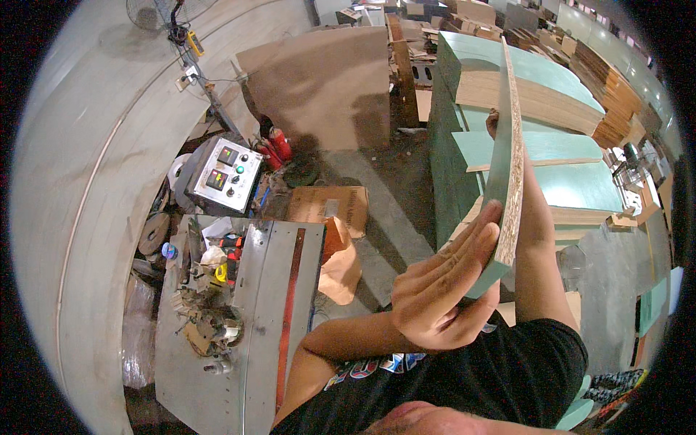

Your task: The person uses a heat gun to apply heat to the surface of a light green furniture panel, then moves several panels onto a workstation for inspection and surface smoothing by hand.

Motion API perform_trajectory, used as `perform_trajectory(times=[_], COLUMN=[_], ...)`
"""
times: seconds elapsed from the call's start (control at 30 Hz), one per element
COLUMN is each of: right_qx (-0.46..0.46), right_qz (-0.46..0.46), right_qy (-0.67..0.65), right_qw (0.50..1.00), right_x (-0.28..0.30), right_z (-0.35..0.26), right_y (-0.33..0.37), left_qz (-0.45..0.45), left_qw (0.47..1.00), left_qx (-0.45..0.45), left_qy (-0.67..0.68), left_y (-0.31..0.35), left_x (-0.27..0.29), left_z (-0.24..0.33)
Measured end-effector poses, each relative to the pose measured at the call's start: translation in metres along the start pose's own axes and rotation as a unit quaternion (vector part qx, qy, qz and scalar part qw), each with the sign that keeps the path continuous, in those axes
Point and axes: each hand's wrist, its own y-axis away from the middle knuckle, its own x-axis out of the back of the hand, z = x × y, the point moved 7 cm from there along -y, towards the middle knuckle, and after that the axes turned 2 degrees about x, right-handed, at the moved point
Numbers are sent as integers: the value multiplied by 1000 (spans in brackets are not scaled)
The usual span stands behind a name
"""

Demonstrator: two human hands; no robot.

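Panel of green-faced particleboard [513, 170] is standing edge-on, right of centre in the frame. The left hand [444, 290] is gripping its lower end, fingers nearly straight and pressing together against the green face. The right hand [493, 123] is mostly hiding behind it, so its openness cannot be told. A stack of green boards [569, 185] is filling the upper right; a control box [223, 174] is sitting upper left, above a grey metal table [262, 304].

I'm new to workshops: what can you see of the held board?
The board looks long and thin, its face green, its speckled tan edge like chipboard. It is held edge-up, seen against green stacked panels; the left grip clasps its near end, the right grip, partly hidden, shows farther along.
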Motion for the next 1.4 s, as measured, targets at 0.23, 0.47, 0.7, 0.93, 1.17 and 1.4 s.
perform_trajectory(times=[0.23, 0.47, 0.7, 0.93, 1.17, 1.4], right_qx=[-41, 18, 25, -25, -75, -91], right_qz=[75, 62, 70, 13, 68, -1], right_qy=[22, 35, 140, 100, 125, 244], right_qw=[996, 997, 987, 995, 987, 966], right_x=[-16, -22, -25, -11, 4, 12], right_z=[21, -13, -22, 20, 74, 143], right_y=[-1, 40, 30, -5, -34, 23], left_qz=[-2, 17, 187, 397, 536, 611], left_qw=[999, 997, 970, 894, 792, 695], left_qx=[19, 59, 125, 206, 291, 355], left_qy=[-31, -47, -96, -38, 33, -132], left_y=[-16, -14, -7, 35, 137, 319], left_x=[2, 1, 42, 88, 96, 115], left_z=[5, 3, -15, -50, -87, -110])
